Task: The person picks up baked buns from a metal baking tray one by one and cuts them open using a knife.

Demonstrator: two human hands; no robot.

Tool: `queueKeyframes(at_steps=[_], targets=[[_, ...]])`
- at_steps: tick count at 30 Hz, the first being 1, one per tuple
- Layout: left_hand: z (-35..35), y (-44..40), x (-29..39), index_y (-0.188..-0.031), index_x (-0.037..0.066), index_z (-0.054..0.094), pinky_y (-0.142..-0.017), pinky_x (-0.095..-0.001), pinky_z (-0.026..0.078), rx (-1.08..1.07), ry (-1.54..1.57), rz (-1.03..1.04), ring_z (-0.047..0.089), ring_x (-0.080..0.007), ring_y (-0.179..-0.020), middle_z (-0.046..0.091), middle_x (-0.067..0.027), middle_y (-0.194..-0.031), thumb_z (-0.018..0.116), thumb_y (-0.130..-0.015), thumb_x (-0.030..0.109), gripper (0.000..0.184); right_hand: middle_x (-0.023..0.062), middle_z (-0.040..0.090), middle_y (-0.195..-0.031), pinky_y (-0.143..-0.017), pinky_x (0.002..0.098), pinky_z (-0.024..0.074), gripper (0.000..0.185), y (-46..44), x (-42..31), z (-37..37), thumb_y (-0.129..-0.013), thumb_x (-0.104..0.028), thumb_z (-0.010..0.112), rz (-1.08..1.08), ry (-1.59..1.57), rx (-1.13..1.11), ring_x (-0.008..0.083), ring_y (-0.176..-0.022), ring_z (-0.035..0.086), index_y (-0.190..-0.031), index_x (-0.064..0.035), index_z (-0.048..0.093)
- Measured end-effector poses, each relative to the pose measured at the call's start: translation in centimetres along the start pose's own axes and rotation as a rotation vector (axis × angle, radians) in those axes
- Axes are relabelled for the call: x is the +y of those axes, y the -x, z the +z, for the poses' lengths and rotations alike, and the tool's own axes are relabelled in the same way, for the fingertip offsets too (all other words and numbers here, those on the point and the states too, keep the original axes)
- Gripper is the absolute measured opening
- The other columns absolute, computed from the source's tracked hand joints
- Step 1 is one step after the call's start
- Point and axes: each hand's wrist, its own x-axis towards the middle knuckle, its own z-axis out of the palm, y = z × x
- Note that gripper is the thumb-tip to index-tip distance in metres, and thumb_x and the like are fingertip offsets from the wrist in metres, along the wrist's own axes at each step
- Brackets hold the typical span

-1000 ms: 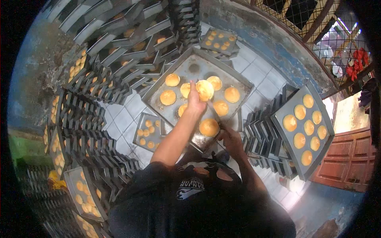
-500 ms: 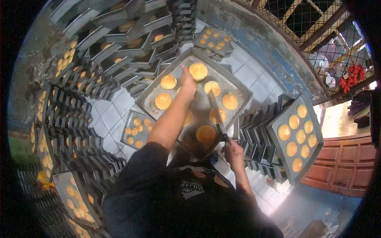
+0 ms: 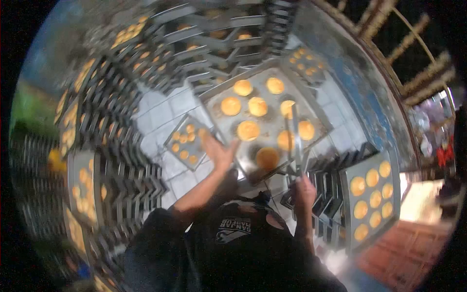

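The left hand [image 3: 219,153], fingers spread and seemingly bare, hangs by the left edge of the tray [image 3: 297,90], the nearest bun [image 3: 248,130] forward and right of it, while the right hand [image 3: 304,191] grips the knife [image 3: 297,134], pointing away from the body.

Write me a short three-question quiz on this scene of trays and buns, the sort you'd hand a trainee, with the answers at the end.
1. True or false: the right hand grips the knife.
2. How many round buns lie on the big central tray?
3. Which of these tops the stack of trays on the right of the view?
A) A pile of folded cloths
B) A tray with buns set out in rows
C) A wire rack of loaves

Key: 1 True; 2 Nine; 3 B
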Motion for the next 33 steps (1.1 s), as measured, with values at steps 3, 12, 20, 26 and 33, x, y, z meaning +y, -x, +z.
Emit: queueKeyframes(at_steps=[3, 12, 20, 26, 33], targets=[[0.8, 4.0, 0.8, -0.153, -0.011, 0.016, -0.124, -0.0451, 0.012, -0.227, -0.084, -0.366, 0.014, -0.0428, -0.151, 0.017, -0.0339, -0.159, 0.076, -0.073, 0.036, 0.11, -0.0043, 0.056, -0.073, -0.044, 0.0187, 0.0307, 0.036, -0.4, -1.0, -0.3, -0.103, -0.02, 0.057, -0.052, -0.302, -0.111, 0.0011, -0.052, 0.041, -0.133, -0.0018, 0.058], [-7.0, 11.7, -12.1, -0.112, -0.01, 0.06, -0.069, -0.0416, 0.05, -0.071, 0.819, -0.767, 0.063, -0.0237, -0.077, 0.065, -0.0143, -0.087, 0.057, -0.081, 0.01, 0.037, -0.0011, 0.057, -0.072, -0.041, 0.0203, 0.0285, 0.023, 4.7, -3.5, -1.0, -0.104, -0.02, 0.056, -0.107, -0.22, -0.373, 0.0027, -0.048, 0.039, -0.119, -0.0035, 0.062], [-18.4, 13.6, -21.7, -0.093, 0.006, 0.059, -0.065, -0.0367, 0.047, 0.129, 0.988, -0.974, 0.053, -0.0183, -0.071, 0.052, -0.0038, -0.079, 0.059, -0.086, 0.013, 0.01, -0.0003, 0.057, -0.074, -0.043, 0.0201, 0.03, 0.033, 3.5, -4.0, 6.4, -0.1, -0.02, 0.055, -0.068, -0.122, -0.593, 0.0025, -0.05, 0.038, -0.126, -0.0017, 0.061], [-17.0, 6.8, -33.2, -0.093, 0.0, 0.062, -0.063, -0.0378, 0.046, 0.258, 1.145, -1.098, 0.056, -0.0197, -0.071, 0.057, -0.0072, -0.08, 0.058, -0.084, 0.01, 0.013, 0.0047, 0.067, -0.085, -0.058, 0.0263, 0.0484, 0.038, -1.1, -6.2, 18.4, -0.096, -0.007, 0.056, -0.339, 0.288, -0.623, 0.0128, -0.065, 0.06, -0.133, -0.002, 0.06], [-3.9, -4.0, -43.5, -0.091, 0.003, 0.066, -0.063, -0.0364, 0.045, 0.613, 1.003, -1.186, 0.057, -0.0188, -0.068, 0.059, -0.0047, -0.076, 0.059, -0.082, 0.01, 0.014, 0.0208, 0.067, -0.096, -0.085, 0.0418, 0.0514, 0.026, -9.4, -8.5, 33.8, -0.093, -0.009, 0.063, -0.876, 0.759, -0.495, 0.0377, -0.091, 0.065, -0.117, 0.0016, 0.065]])
